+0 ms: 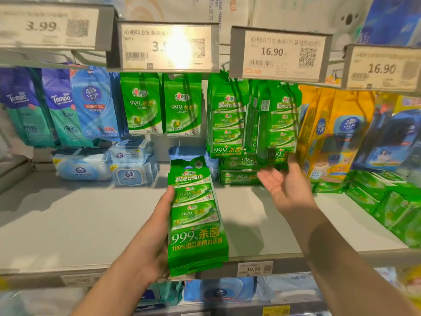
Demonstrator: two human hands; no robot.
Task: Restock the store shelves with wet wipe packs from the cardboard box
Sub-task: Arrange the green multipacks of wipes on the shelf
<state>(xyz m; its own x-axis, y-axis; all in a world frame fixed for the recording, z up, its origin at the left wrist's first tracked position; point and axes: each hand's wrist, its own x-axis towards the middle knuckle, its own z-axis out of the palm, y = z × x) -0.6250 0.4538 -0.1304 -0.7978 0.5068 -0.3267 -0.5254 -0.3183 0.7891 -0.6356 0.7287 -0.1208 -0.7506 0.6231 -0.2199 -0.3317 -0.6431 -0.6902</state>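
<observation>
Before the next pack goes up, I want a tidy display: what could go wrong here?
The left hand grips a whole stack of green packs by one edge; the outer ones might slide out. The right hand is open just under the hanging green packs, which look skewed and could be knocked off their hook. Glare hides one price tag, so mis-slotting is possible.

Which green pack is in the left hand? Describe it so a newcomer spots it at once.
Start at the white shelf under the 16.90 price tag. In front of its edge, the left hand grips a tall green multipack. Unlike the matching packs hanging on hooks, it hangs from nothing.
</observation>
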